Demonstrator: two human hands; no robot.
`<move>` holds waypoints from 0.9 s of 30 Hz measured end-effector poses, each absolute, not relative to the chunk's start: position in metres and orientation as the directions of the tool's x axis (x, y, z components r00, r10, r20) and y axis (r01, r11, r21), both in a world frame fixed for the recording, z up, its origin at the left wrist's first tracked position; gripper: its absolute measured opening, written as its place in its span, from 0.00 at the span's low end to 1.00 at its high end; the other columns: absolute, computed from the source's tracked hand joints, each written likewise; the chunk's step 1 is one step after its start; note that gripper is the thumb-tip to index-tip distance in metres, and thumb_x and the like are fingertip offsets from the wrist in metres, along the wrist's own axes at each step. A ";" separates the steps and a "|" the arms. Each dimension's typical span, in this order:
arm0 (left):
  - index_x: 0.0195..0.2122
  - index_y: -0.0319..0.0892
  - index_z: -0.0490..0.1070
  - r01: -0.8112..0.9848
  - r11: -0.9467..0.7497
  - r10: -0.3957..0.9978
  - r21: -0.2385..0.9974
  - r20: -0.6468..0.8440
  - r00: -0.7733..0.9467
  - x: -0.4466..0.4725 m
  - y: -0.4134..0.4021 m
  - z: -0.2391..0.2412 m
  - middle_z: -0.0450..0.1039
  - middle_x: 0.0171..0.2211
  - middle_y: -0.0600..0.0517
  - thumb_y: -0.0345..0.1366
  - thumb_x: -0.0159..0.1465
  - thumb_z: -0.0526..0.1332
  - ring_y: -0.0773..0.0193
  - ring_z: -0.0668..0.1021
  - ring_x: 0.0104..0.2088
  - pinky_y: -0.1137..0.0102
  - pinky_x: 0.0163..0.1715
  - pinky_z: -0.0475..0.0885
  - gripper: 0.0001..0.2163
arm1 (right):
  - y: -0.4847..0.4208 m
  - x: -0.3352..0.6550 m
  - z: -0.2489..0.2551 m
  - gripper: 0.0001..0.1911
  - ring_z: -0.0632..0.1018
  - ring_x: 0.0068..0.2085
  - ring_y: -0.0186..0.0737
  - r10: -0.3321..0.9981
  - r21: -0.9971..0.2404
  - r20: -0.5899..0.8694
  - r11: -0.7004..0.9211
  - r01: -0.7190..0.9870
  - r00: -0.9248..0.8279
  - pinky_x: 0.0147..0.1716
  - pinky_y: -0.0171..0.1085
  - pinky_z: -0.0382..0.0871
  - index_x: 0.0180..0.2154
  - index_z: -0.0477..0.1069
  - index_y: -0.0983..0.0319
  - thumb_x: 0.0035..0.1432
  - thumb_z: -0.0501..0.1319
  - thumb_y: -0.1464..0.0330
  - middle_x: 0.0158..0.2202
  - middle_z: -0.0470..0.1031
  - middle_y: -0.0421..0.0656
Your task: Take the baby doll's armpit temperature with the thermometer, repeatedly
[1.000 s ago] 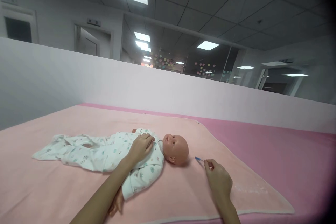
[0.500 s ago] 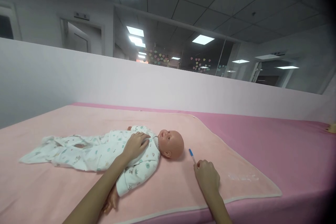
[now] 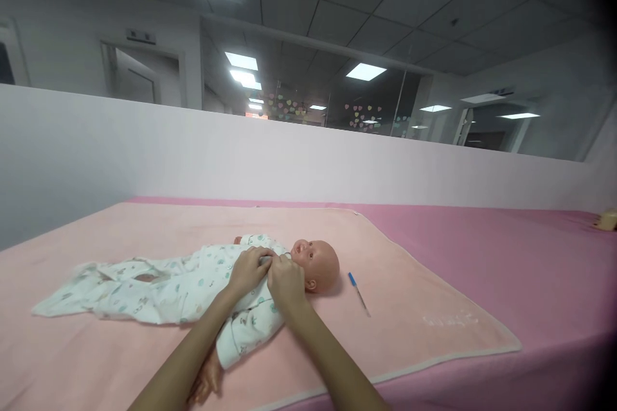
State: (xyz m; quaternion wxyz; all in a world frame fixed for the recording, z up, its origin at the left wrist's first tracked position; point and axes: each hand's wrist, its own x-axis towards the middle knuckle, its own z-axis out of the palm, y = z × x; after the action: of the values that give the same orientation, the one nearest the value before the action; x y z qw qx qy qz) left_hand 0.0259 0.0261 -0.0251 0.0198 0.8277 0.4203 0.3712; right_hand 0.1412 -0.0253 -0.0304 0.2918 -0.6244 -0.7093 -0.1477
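Observation:
A baby doll [image 3: 322, 264] in a white patterned romper [image 3: 193, 276] lies on its back, head to the right. My left hand [image 3: 248, 275] rests on its chest, fingers bent over a bunched bit of the romper near the neckline. Right beside it, my right hand [image 3: 287, 279] is closed at the collar, fingertips meeting those of my left; what it pinches is mostly hidden behind the knuckles. A thin, clear pen-like stick [image 3: 359, 293] with a blue end lies to the right of the doll's head, apart from both hands.
Under the doll spreads a peach blanket [image 3: 409, 308] with a pale edge, over a pink cover [image 3: 482, 250]. A white low wall [image 3: 308, 160] runs along the back. At the far right edge sits a yellowish object [image 3: 606, 220].
My right hand has left the blue-ended stick, which now lies on the blanket, and has moved left to the doll's collar. My left hand stays on the chest.

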 end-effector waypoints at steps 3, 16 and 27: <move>0.36 0.48 0.74 0.687 -0.646 0.707 0.332 0.599 0.375 0.026 0.027 -0.025 0.76 0.35 0.53 0.35 0.57 0.52 0.59 0.74 0.37 0.66 0.36 0.67 0.11 | -0.016 0.133 -0.037 0.12 0.75 0.34 0.40 0.810 -0.168 0.586 0.145 0.975 -0.019 0.27 0.34 0.64 0.38 0.67 0.63 0.55 0.49 0.77 0.33 0.73 0.46; 0.33 0.46 0.71 0.713 -0.624 0.719 0.320 0.592 0.364 0.028 0.029 -0.031 0.75 0.35 0.52 0.39 0.60 0.50 0.58 0.73 0.37 0.65 0.37 0.65 0.11 | -0.006 0.142 -0.049 0.12 0.73 0.33 0.36 0.816 -0.223 0.578 0.162 0.961 -0.003 0.30 0.33 0.64 0.35 0.68 0.63 0.57 0.49 0.80 0.34 0.72 0.44; 0.36 0.47 0.74 0.710 -0.541 0.820 0.450 0.470 0.327 0.028 0.025 -0.022 0.76 0.37 0.54 0.40 0.59 0.51 0.60 0.73 0.40 0.69 0.39 0.64 0.13 | -0.004 0.141 -0.056 0.11 0.73 0.29 0.37 0.747 -0.181 0.665 0.161 0.970 0.000 0.25 0.33 0.63 0.34 0.68 0.62 0.56 0.50 0.79 0.30 0.72 0.44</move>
State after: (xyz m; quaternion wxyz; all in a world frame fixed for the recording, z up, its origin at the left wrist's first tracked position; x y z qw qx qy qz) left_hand 0.0279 0.0247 -0.0219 0.0814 0.8105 0.4719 0.3375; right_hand 0.1409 -0.0041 -0.0564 0.3302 -0.6251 -0.6867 -0.1689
